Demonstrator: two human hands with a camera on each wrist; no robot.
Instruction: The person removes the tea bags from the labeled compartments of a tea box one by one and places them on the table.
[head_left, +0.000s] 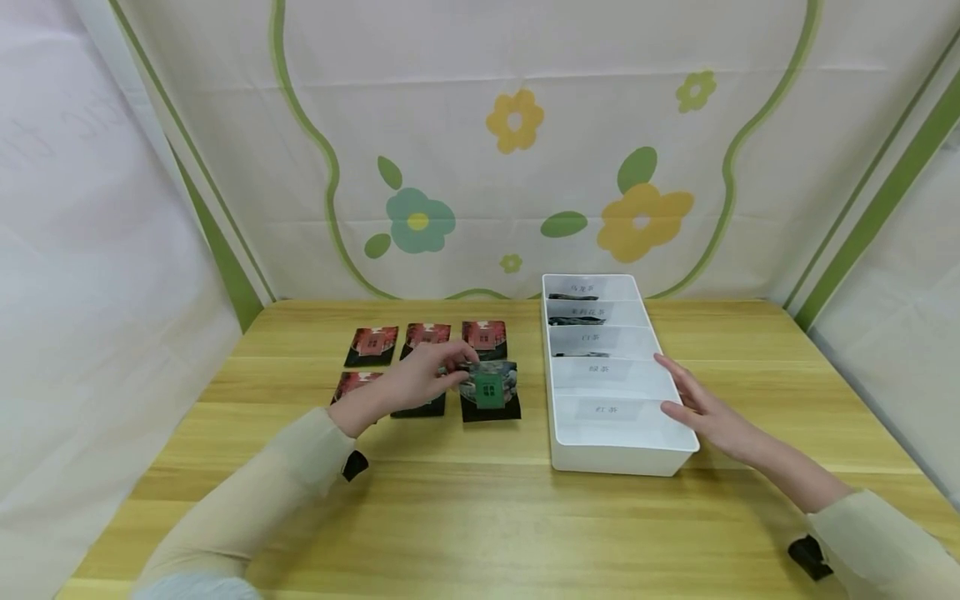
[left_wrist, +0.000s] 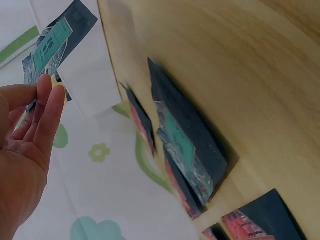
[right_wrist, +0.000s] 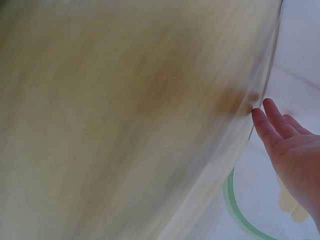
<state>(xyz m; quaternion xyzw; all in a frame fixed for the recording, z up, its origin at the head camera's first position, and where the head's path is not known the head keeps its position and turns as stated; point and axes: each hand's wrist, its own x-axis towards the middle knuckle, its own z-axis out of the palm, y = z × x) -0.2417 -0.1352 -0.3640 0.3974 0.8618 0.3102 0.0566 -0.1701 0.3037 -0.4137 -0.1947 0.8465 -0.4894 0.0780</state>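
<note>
My left hand (head_left: 420, 377) pinches a tea sachet (head_left: 491, 393) with a green label by its edge. In the left wrist view that sachet stands tilted above the table, between thumb and fingers. Beneath the left hand lies another green-labelled sachet (left_wrist: 182, 142), partly hidden in the head view. My right hand (head_left: 712, 421) rests its fingertips against the right side of a long white divided box (head_left: 618, 460), fingers extended. In the right wrist view the right hand (right_wrist: 295, 155) shows relaxed fingers. Dark sachets (head_left: 576, 320) stand in the box's three rear compartments.
Red-labelled sachets (head_left: 372, 345) lie in a row behind the left hand, and one more red sachet (head_left: 352, 383) is partly covered by it. Chinese labels mark the box compartments. A flower-printed cloth (head_left: 465, 150) hangs behind the wooden table (head_left: 465, 517).
</note>
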